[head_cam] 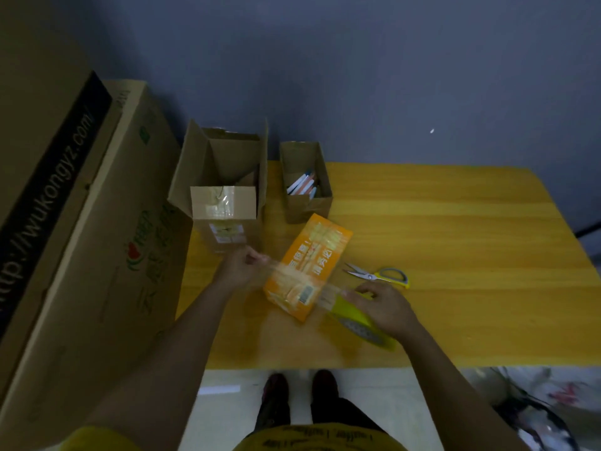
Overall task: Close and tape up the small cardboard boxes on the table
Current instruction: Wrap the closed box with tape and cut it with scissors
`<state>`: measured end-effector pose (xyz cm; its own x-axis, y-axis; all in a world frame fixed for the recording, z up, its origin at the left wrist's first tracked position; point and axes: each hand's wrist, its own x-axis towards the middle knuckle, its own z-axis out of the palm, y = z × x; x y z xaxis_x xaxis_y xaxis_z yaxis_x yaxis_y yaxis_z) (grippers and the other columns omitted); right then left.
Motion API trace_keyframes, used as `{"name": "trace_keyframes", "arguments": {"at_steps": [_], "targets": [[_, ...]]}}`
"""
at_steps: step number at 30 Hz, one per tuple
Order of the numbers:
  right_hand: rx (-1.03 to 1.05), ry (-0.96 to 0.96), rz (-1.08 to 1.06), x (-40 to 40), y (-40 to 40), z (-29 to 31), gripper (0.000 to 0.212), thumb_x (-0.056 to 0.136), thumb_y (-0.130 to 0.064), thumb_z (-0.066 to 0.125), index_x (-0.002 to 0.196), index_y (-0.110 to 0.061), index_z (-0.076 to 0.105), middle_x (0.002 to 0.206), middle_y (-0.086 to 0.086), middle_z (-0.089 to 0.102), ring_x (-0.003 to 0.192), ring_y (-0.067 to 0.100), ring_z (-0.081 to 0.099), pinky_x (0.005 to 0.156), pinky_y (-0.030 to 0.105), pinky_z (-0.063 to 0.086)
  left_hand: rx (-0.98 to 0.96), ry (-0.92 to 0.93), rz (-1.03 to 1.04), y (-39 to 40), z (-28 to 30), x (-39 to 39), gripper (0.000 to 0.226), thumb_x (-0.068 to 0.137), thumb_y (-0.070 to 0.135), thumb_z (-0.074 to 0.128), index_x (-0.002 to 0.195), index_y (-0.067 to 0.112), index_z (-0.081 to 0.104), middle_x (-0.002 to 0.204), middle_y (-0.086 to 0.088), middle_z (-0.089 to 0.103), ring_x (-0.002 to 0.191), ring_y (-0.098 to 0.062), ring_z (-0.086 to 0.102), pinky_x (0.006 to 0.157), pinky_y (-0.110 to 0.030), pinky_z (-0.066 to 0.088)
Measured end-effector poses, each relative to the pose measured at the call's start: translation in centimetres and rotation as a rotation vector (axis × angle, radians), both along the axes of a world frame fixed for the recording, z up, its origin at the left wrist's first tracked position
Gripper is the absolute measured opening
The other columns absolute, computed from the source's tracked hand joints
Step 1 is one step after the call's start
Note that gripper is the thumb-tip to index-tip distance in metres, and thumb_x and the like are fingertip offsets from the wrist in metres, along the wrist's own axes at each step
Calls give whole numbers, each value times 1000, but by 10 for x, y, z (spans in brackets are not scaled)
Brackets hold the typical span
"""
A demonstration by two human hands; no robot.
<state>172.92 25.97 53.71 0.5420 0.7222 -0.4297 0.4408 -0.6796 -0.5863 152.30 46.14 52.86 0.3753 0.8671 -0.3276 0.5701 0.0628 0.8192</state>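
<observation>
An orange printed cardboard box (pixel 309 265) lies on the yellow wooden table (pixel 455 249), in front of me. My left hand (pixel 242 266) pinches the free end of a clear tape strip (pixel 286 275) stretched across the box's near end. My right hand (pixel 385 305) grips a yellow-green tape dispenser (pixel 353 319) just right of the box. A small brown box (pixel 224 216) with tape on its closed top stands behind my left hand.
An open tall carton (pixel 224 157) stands behind the taped box. A small open box of pens (pixel 305 180) stands at the table's back. Yellow-handled scissors (pixel 380 275) lie right of the orange box. Large cartons (pixel 81 222) rise on the left.
</observation>
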Motion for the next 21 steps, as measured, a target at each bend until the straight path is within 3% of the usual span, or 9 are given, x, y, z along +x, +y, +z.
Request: {"name": "trace_keyframes", "arguments": {"at_steps": [2,4,6,9,16,21], "targets": [[-28,-39,-13,-3,-4,-5,52,72,-75,57,96,-30,71,90,-10,65,78,6,56,63,26,39,-36,-36,18,-3,-12,0,36,87,-2,63,63,19,47,99,-26,65,71,-8,52,61,-9,40],[-49,-67,-3,-7,-4,-8,55,73,-76,54,100,-31,70,99,-7,65,88,11,60,68,28,42,-73,-36,45,-5,-21,4,34,89,3,64,65,20,46,89,-15,64,77,-16,53,67,-23,40],[-74,-100,19,-10,-1,-9,61,72,-79,51,103,-30,69,105,-5,66,96,14,62,72,31,46,-110,-23,54,-2,-27,6,28,90,7,63,69,18,48,75,-1,55,83,-20,51,70,-29,39],[-97,-89,24,-11,0,-10,58,76,-75,53,106,-29,68,113,-4,67,103,15,62,79,32,49,-123,-6,5,3,-32,6,13,93,10,60,82,10,52,70,0,50,79,-22,51,72,-33,40],[-92,-92,-29,-12,-1,-12,50,76,-71,58,102,-30,68,110,-2,69,102,17,63,79,33,50,-121,-9,-47,9,-34,11,28,92,8,60,69,21,49,66,1,47,67,-18,47,69,-32,39],[-137,-90,-14,-16,5,-20,49,76,-74,55,102,-34,67,107,-1,68,102,18,62,74,30,45,-214,-31,8,13,-46,7,26,92,8,60,71,19,49,70,1,50,75,-20,48,60,-28,37]]}}
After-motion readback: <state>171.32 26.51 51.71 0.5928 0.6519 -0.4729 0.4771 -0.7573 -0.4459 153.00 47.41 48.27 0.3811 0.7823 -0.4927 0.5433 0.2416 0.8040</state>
